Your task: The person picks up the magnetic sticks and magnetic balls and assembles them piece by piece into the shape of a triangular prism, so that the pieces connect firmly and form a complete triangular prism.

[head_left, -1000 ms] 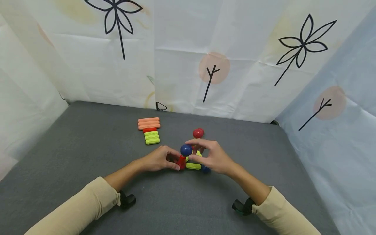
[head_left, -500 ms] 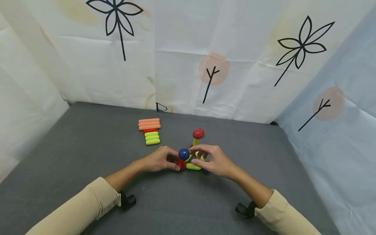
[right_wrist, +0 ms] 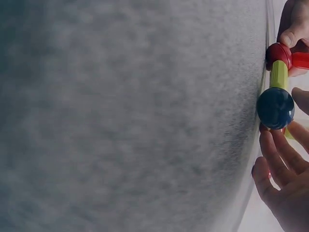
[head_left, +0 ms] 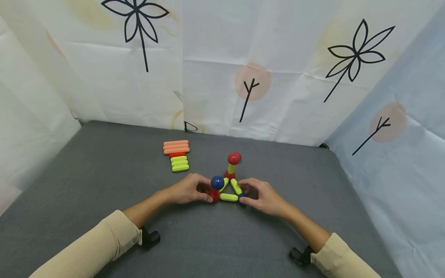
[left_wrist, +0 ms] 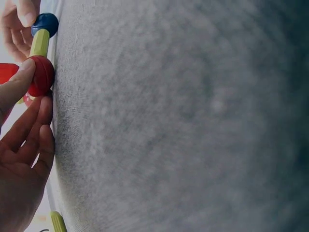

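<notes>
A triangle of magnetic building pieces lies on the table, with a yellow-green front rod [head_left: 229, 197] and a red ball [head_left: 230, 175] at its far corner. My left hand [head_left: 189, 189] grips the red corner ball [left_wrist: 42, 76], thumb on one side. From that ball rises a red rod [right_wrist: 301, 60], topped by a blue ball [head_left: 217, 182]. My right hand [head_left: 262, 197] is around the blue corner ball [right_wrist: 275, 108], fingers touching it and a small gap showing by the thumb. A yellow-green rod [head_left: 231, 168] stands on the far corner, capped by a red ball [head_left: 234, 158].
Orange rods [head_left: 176, 147], a red rod [head_left: 177, 155] and yellow-green rods [head_left: 179, 163] lie in a group at the back left. Another red ball [head_left: 238, 156] is partly hidden behind the upright. Patterned white fabric [head_left: 292, 96] borders the grey table [head_left: 194, 243].
My right hand has let go of the raised blue ball and moved right and down to the blue corner ball. That raised ball shifted slightly left and down. My left hand stayed put.
</notes>
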`<state>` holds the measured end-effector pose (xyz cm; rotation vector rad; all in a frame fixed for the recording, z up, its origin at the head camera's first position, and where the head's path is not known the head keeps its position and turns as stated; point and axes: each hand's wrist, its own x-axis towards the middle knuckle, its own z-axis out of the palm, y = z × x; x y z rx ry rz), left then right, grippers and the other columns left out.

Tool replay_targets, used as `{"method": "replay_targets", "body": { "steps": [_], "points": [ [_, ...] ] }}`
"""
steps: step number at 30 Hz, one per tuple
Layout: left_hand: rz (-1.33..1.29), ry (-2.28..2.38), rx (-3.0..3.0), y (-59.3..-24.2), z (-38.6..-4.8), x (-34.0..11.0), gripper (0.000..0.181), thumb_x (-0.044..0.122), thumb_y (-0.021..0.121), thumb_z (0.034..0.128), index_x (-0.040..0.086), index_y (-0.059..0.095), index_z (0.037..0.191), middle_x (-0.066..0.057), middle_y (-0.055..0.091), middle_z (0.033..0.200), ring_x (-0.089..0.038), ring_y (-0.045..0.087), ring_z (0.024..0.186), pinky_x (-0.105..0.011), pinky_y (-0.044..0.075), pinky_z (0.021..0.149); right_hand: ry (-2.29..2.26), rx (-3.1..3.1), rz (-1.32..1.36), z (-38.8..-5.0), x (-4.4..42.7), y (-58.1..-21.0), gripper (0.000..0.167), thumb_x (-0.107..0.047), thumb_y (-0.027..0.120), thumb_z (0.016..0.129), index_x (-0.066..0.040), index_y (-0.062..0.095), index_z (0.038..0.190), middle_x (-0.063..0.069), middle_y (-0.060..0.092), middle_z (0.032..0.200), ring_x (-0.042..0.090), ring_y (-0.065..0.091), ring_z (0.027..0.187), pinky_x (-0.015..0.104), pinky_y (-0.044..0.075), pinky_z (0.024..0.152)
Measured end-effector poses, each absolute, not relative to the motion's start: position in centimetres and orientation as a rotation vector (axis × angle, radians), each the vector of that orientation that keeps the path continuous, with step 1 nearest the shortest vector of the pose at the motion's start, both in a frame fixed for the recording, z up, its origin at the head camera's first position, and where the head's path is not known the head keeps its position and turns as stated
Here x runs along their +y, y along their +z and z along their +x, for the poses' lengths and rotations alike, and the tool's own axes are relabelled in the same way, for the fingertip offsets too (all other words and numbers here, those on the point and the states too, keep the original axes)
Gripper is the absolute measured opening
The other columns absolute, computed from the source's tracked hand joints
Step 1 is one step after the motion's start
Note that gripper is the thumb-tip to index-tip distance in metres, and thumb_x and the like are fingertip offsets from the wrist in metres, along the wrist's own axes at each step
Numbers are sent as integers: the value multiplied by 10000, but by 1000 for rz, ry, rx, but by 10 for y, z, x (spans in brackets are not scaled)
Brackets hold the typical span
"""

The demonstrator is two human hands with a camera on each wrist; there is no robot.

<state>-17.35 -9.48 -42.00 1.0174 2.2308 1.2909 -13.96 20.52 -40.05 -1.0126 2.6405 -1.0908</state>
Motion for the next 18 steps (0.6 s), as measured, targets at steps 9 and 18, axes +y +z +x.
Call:
{"method": "replay_targets", "body": {
  "steps": [9,18],
  "points": [
    [1012,1239,2264,-412,-174,-102,364,75,774,863,79,689,1218,1,712,1081,-112,661,970,-294,536,897,-1126,2563,-920,-138,211,-404,438,-211,709,940,-21,611,1323,68,679,1156,189,607,949,336,527,787],
    [921,1295,2814,-401,-205,-148,382,-31,724,874,22,664,1248,-143,695,1182,-290,645,1020,-480,519,861,-1129,2535,-896,-141,213,-405,449,-238,710,940,-28,612,1325,63,684,1141,206,612,957,345,524,778]
  ]
}}
